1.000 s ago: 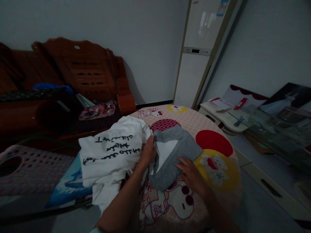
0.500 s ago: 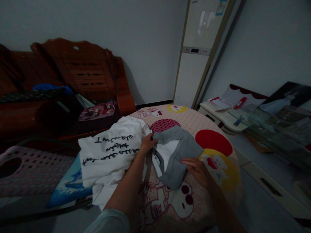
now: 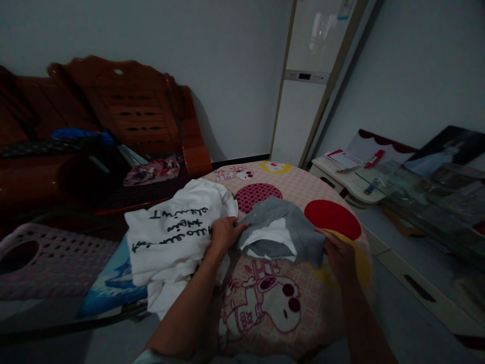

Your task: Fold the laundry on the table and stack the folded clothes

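Note:
A grey garment with a white inner part [image 3: 282, 217] lies on the round table's patterned cloth [image 3: 265, 174]. My left hand [image 3: 226, 232] is at the garment's left edge, its fingertips closed on the grey fabric. At the right edge, my right hand [image 3: 340, 253] pinches a grey corner, slightly raised from the cloth. A white garment with black lettering [image 3: 174, 227] lies in a heap left of my left hand, partly behind that forearm.
A wooden bench [image 3: 129, 111] with cloths on it stands at the back left. At the lower left is a woven pink chair [image 3: 64, 263] beside a blue cushion [image 3: 113, 283]. To the right stands a white cabinet [image 3: 344, 182] with cards and a glass shelf.
My right hand has moved right and taken hold of the grey garment's edge. The garment has turned and spread wider, with its opening now facing me. My left hand has shifted slightly left and down.

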The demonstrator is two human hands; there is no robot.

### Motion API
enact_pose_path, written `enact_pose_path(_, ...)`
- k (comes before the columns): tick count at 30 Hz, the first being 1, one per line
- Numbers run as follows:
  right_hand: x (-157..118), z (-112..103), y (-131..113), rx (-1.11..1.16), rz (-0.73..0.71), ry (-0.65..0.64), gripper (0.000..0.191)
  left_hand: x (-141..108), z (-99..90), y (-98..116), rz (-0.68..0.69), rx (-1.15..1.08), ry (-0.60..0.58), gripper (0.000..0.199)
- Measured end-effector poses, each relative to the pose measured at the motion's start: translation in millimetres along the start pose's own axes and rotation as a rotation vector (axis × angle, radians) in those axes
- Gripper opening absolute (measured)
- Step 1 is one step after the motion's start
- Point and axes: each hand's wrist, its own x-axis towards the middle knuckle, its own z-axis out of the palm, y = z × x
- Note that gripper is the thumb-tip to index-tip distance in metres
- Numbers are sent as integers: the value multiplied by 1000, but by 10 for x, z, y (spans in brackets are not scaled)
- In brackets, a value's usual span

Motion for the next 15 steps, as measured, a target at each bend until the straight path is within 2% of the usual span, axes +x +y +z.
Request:
enact_pose_path(3,18,-113,-106,82,-6,28,38,-83,-244,88,18,-44,9,49)
enact_pose_path(5,13,-191,-234,142,-19,45,34,-148,-445,149,64,-159,15,52)
enact_pose_path(9,-57,-368,-504,301,-16,102,25,-380,-884,280,179,-660,-82,56)
enact_pose_path(11,-114,-499,-552,349,-3,130,23,-555,-1094,345,237,-907,-140,57)
enact_pose_path(13,-163,-666,-510,305,-40,167,29,-738,-1271,390,334,-1087,-150,55)
enact_pose_path(15,-181,-836,-417,98,-140,194,45,-895,-1396,399,499,-1202,-147,53)
